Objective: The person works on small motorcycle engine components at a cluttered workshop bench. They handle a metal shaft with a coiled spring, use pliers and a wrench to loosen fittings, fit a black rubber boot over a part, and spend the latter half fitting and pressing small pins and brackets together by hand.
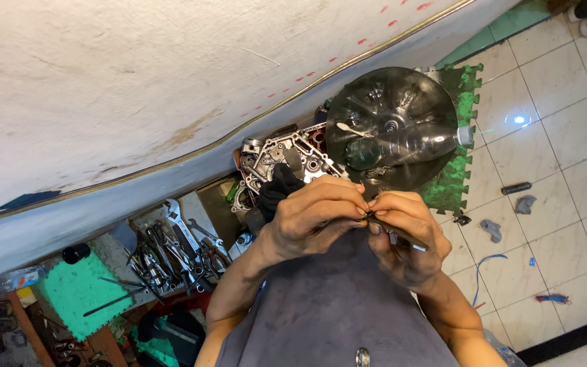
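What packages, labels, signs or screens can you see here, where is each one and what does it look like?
Clear plastic bottle: far left edge by the green mat, lying down, with a pale label band showing a blue patch.
Large cut-open plastic bottle: lying on the green foam mat beyond both hands, dark and see-through, white cap, no label visible.
No signs or screens in view.

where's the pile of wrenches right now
In the head view, the pile of wrenches lies at lower left, beside the green foam mat and left of the person's left hand.
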